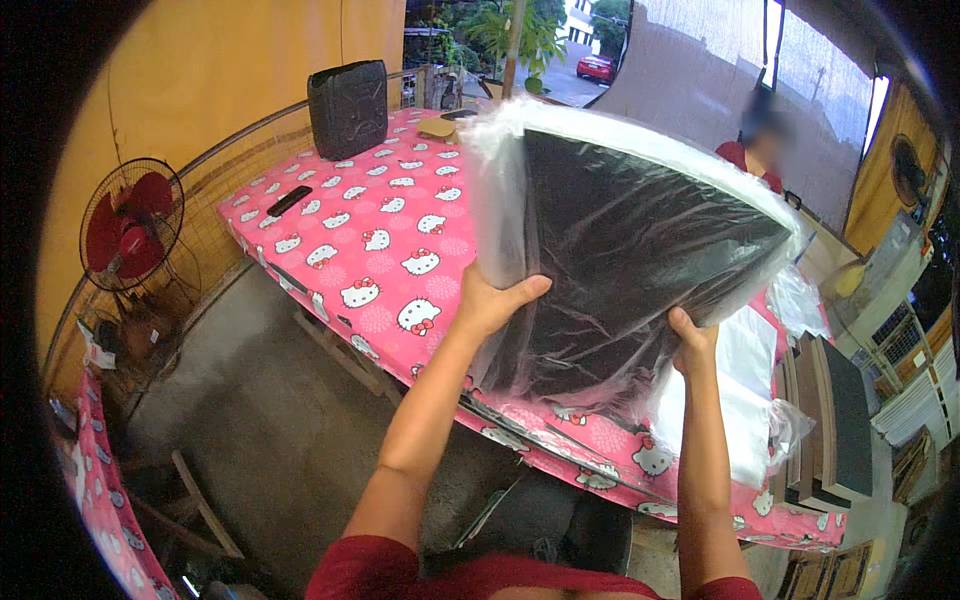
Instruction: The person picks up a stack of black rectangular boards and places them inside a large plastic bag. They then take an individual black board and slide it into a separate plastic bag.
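A large black panel (620,260) wrapped in clear plastic is held up, tilted, over the pink table. My left hand (492,302) grips its left edge, thumb on the front face and fingers behind. At the lower right edge, my right hand (692,342) holds it the same way, its thumb against the plastic. Loose film bunches at the panel's upper left corner. Beneath and to the right, flat white plastic sheets (735,400) lie on the table.
The table (375,265) has a pink cartoon-cat cover. A black speaker-like case (348,110) and a dark remote-like object (289,201) rest on it. Dark boards (838,415) stack at right. A red-bladed fan (130,225) stands left. Another person (765,150) is behind the panel.
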A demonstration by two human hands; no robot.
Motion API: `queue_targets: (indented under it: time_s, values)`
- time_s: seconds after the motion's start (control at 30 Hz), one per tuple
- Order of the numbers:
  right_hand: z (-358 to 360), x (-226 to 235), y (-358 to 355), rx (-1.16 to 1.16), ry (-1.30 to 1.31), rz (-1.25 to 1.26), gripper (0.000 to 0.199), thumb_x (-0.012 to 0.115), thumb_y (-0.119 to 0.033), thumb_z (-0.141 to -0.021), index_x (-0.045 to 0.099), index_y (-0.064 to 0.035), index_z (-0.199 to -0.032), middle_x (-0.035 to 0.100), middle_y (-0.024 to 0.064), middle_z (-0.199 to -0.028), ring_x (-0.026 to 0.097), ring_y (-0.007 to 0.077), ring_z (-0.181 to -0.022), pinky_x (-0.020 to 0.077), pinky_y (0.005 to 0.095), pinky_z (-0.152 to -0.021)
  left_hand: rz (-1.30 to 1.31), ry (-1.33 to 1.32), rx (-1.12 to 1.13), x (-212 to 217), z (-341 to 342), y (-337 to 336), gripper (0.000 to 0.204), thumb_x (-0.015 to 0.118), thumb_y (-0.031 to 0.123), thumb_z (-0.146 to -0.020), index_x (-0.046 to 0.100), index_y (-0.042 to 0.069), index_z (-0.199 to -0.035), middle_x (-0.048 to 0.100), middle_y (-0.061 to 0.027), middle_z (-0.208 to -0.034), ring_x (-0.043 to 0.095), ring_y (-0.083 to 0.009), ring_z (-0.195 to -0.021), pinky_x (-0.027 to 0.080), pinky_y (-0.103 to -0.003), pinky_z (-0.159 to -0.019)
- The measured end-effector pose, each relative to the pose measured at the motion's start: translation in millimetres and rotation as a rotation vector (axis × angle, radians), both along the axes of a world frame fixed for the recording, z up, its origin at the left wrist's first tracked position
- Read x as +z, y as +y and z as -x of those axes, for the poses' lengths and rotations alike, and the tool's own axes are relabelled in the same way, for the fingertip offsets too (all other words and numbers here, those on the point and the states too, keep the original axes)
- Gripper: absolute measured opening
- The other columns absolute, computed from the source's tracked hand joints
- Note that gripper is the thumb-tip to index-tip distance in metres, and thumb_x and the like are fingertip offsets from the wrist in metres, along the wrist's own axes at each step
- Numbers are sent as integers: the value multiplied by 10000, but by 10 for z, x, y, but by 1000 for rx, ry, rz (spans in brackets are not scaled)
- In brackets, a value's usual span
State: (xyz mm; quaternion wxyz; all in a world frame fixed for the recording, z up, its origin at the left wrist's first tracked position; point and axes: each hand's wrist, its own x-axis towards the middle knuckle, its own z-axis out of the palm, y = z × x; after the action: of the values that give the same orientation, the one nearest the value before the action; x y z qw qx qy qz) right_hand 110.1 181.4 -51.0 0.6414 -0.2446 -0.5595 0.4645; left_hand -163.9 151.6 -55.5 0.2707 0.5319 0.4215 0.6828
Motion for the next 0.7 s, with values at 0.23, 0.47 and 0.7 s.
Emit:
queue_targets:
  time_s: [0.23, 0.47, 0.7]
  values:
    - [-358, -957, 184, -123, -604, 4, 762, 820, -312, -524, 448, 20, -1100, 537, 109, -1029, 508, 213, -949, 397, 332, -840, -2, 145, -97, -832, 263, 154, 537, 770, 262, -567, 542, -4, -974, 604, -71, -868, 575, -184, -801, 452, -306, -727]
    - [254, -681, -318, -160, -297, 1, 534, 739, -250, -649, 509, 31, -1040, 580, 95, -957, 554, 178, -847, 432, 284, -771, 170, 15, 43, -810, 246, 124, 565, 751, 377, -597, 557, -29, -938, 606, -102, -852, 568, -168, -781, 446, -307, -689]
    - [503, -734, -284, -115, -598, 555, 589, 698, -434, -638, 566, 32, -974, 607, 96, -873, 570, 197, -762, 438, 298, -710, 920, 289, 142, -298, 487, -22, 846, 670, 553, -614, 484, -130, -1077, 543, -236, -1040, 546, -269, -940, 427, -341, -782]
